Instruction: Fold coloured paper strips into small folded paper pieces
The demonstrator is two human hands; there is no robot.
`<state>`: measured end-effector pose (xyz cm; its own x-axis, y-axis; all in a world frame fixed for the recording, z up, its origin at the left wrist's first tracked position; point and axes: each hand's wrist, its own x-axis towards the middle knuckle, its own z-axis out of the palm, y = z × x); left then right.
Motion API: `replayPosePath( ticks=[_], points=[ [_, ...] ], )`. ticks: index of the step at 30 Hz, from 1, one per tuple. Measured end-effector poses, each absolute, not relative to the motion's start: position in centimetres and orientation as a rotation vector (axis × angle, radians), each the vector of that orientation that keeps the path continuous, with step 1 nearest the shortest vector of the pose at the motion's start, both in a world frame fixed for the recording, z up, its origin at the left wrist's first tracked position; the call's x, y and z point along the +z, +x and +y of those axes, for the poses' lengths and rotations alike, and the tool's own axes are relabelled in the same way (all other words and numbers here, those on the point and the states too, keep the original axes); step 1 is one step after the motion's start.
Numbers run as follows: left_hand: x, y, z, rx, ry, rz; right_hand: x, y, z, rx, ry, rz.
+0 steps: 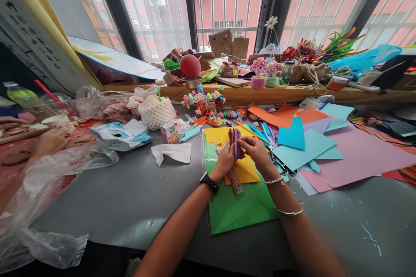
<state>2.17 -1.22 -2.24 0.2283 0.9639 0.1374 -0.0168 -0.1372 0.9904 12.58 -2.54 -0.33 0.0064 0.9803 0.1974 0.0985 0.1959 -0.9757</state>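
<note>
Both hands meet over the green sheet, holding a small bundle of folded coloured paper upright. My left hand is closed round its left side. On the right edge, the fingers of my right hand pinch the purple outer layer. Beneath the hands lie yellow paper pieces and a flat patterned strip, perhaps a ruler, pointing toward me. Black-handled scissors rest just right of my right wrist, partly under blue paper.
Coloured sheets spread over the right side. At left are a wipes pack, a tissue, a small pink box and a foam-netted round thing. Another person's hand is at far left. Crafts crowd the wooden sill.
</note>
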Motion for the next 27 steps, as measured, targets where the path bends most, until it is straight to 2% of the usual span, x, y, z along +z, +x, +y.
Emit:
replayPosePath(
  ticks=[3,13,27],
  points=[
    [-1.9,2.3,-1.4,1.156,1.403,0.934,-0.6,12.3,-2.5,0.989,-1.121,-1.253],
    [-3.0,2.2,-0.8,1.216,1.361,0.835,-1.0,11.8,-2.5,0.483,-1.229,-1.325],
    [-3.1,2.4,-0.9,1.226,1.26,0.77,-0.9,10.8,-2.7,0.265,-1.305,-1.355]
  ],
)
